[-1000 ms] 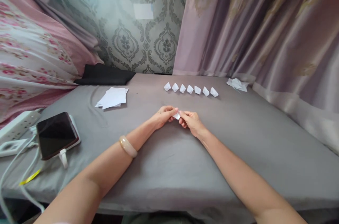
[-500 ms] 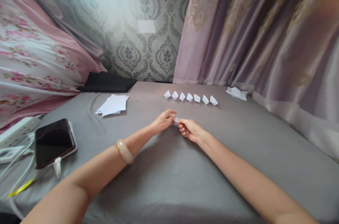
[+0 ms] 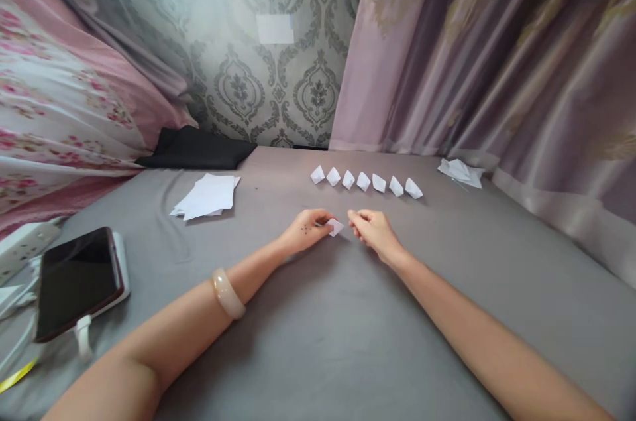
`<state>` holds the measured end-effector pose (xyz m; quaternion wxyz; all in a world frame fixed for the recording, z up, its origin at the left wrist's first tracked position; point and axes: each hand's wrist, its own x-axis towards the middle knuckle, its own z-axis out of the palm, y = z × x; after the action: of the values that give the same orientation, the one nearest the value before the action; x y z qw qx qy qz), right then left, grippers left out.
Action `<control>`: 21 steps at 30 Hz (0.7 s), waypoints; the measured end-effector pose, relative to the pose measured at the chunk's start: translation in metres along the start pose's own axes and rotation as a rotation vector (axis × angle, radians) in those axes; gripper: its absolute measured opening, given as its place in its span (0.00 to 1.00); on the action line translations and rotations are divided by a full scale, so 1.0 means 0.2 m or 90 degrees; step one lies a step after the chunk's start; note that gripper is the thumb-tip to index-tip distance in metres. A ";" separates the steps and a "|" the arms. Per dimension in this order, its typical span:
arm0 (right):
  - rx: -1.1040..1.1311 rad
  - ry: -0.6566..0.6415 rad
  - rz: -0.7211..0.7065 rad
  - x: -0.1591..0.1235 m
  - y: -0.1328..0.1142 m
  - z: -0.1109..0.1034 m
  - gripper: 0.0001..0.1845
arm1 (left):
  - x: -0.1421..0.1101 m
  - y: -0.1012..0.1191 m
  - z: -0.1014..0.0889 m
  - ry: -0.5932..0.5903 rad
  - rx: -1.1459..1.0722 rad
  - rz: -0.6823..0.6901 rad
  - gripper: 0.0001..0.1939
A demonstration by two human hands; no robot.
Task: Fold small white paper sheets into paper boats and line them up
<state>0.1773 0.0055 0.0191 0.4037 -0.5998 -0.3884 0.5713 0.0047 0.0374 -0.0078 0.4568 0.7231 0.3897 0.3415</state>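
Observation:
Between its thumb and fingers, my left hand (image 3: 309,230) pinches a small folded piece of white paper (image 3: 336,227), whose pointed end sticks out to the right. Just right of the paper, and apart from it, is my right hand (image 3: 371,231). Its fingers are curled closed, and nothing shows in them. Beyond both hands stands a row of several small folded white paper shapes (image 3: 363,181) on the grey cloth (image 3: 318,341). They look like little paper boats.
A stack of white paper sheets (image 3: 207,197) lies to the left, with a black cloth (image 3: 199,148) behind it. Crumpled paper pieces (image 3: 462,172) lie at the far right near the curtain (image 3: 422,63). At left are a phone (image 3: 79,282), a power strip (image 3: 24,242) and cables.
My right hand has let go of the folded paper and moved right, away from it. The paper stays in my left hand, now showing a wider face. The view has tilted slightly.

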 end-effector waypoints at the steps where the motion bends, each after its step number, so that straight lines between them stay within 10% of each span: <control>1: -0.042 0.031 -0.090 0.01 0.01 0.00 0.09 | 0.00 0.00 0.00 0.001 -0.011 -0.006 0.11; 6: -0.312 0.085 -0.443 0.02 0.08 0.03 0.10 | 0.01 0.00 0.00 0.012 -0.034 -0.005 0.12; 21: -0.395 0.126 -0.515 -0.01 0.11 0.05 0.07 | -0.01 0.04 0.03 0.096 0.048 0.029 0.07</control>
<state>0.1677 -0.0036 -0.0014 0.4301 -0.5446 -0.7001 0.1679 0.0102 0.0308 -0.0035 0.3909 0.7207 0.4187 0.3906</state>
